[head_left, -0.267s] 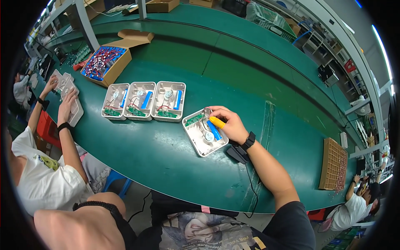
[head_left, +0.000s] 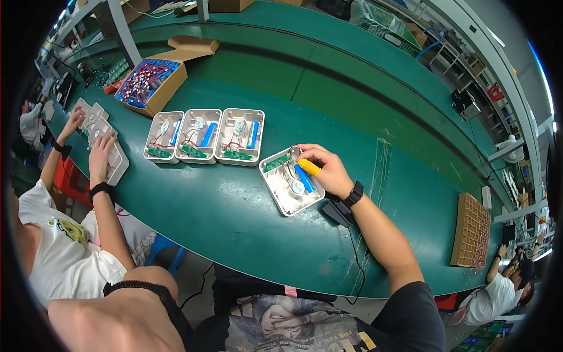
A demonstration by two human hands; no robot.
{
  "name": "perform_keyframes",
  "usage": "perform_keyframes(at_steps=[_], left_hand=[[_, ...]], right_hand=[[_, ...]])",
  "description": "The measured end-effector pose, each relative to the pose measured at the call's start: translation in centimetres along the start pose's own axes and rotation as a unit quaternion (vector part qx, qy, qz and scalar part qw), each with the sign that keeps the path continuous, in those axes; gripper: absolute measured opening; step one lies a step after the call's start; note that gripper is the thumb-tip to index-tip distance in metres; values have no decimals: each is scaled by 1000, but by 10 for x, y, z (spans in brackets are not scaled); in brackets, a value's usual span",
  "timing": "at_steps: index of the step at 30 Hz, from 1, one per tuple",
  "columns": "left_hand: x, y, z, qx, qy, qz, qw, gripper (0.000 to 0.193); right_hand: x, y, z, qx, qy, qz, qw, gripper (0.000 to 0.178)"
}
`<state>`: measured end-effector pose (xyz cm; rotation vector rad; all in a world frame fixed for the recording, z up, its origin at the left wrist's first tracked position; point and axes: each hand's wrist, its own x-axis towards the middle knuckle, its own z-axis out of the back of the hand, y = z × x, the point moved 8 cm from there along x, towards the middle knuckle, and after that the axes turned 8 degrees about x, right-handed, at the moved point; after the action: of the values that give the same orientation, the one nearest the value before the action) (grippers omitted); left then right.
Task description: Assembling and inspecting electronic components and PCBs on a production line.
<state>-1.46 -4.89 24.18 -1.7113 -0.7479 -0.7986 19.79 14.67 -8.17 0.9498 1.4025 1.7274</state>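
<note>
My right hand, with a yellow finger cot on its thumb, is closed around the corner of an open white plastic case. The thumb lies inside the wall, close to the upper end of a blue cylindrical battery. Also inside are a green circuit board, a round silver disc and thin wires. A small greyish piece shows at the fingertips; I cannot tell whether they pinch it. On the left stand three similar cases, each holding a battery, disc, board and wires. My left hand is out of view.
A cardboard box of blue batteries with red wires stands at the back left. A divided tray lies far right. By my wrist is a black device with a cable. At left a co-worker's hands handle white cases.
The whole view has shifted slightly, the table things appearing a little higher. My right hand keeps its place on the case. The co-worker's nearer hand has moved slightly along the white cases.
</note>
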Motion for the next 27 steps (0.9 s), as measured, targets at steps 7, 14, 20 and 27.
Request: perform_keyframes(at_steps=[7, 14, 20, 27], left_hand=[[-78, -22, 20, 223, -110, -151, 957, 44], [-192, 40, 150, 788, -305, 366, 391, 21], [-206, 73, 165, 825, -212, 425, 306, 29], [-218, 81, 178, 819, -223, 412, 332, 32]], right_hand=[[3, 23, 5, -45, -9, 21, 999, 13], [-43, 119, -42, -346, 130, 222, 902, 18], [-84, 118, -77, -509, 159, 216, 818, 25], [-83, 104, -89, -572, 164, 245, 765, 27]])
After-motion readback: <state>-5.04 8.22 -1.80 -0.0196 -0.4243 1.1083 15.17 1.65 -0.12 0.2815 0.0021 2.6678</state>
